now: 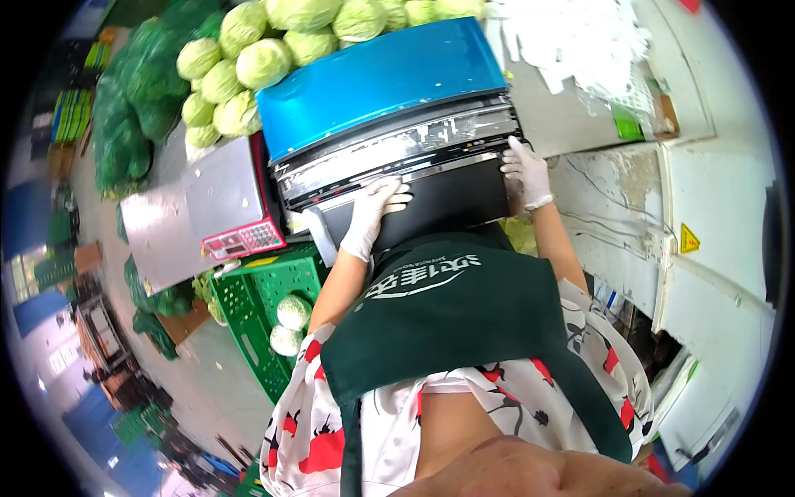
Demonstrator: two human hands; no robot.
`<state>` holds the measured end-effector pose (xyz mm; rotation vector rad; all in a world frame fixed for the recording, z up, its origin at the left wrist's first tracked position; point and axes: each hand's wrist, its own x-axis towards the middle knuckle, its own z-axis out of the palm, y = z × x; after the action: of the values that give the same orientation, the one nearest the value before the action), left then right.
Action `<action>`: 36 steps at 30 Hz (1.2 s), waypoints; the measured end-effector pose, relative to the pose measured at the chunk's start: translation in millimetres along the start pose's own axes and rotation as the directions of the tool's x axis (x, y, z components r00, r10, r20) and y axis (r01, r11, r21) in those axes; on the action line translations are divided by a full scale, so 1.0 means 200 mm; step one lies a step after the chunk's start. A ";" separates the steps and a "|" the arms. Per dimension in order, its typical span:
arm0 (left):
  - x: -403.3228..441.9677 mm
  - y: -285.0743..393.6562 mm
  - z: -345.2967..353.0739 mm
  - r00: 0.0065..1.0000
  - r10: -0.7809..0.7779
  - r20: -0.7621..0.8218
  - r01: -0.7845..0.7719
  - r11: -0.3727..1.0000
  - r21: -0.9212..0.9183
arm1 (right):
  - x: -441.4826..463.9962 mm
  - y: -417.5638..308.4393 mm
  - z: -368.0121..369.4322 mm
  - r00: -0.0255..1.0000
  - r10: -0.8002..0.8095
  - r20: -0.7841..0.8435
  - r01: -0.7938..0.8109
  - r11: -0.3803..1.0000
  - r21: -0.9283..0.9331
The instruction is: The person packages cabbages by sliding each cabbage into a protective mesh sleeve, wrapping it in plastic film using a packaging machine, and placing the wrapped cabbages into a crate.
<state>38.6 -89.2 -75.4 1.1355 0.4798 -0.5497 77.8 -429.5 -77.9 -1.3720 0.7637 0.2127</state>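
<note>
A blue and black wrapping machine (pixel 389 83) stands in front of me, close to my apron. Glossy clear film or a shiny strip (pixel 397 149) crosses its middle. My left hand (pixel 377 211), in a thin white glove, lies at the left of the machine's black front panel (pixel 451 199), fingers stretched and slightly apart. At the panel's right end, my right hand (pixel 527 172), also gloved, rests against the edge, thumb up and fingers apart. No held object shows in either hand; the palms are hidden.
Cabbages (pixel 263 64) are piled behind and left of the machine. A scale (pixel 224 195) with a red keypad stands at left. Below is a green crate (pixel 248 327) holding round white-netted produce (pixel 294 312). White foam nets (pixel 571 37) lie at upper right; green mesh sacks (pixel 137 99) at far left.
</note>
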 end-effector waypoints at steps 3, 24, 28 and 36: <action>0.01 -0.01 -0.01 1.000 -0.003 -0.019 0.003 1.000 -0.010 | 0.02 0.02 -0.01 1.000 -0.007 -0.010 0.007 0.999 -0.031; -0.19 -0.11 -0.12 0.978 0.157 -0.135 -0.147 0.986 0.080 | 0.03 0.02 -0.04 0.998 -0.041 0.045 0.044 0.997 -0.067; -0.31 -0.11 -0.27 0.928 0.261 -0.265 -0.258 0.965 0.047 | 0.04 0.03 -0.04 0.999 -0.037 0.040 0.039 0.998 -0.051; -0.32 -0.05 -0.59 0.698 0.362 -0.617 -0.443 0.896 0.024 | 0.04 -0.01 -0.05 0.998 0.034 0.061 -0.031 0.998 -0.049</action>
<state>-26.3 28.0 -83.7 1.2396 0.7808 0.2630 81.8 -441.3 -80.6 -1.3925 0.7334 0.2997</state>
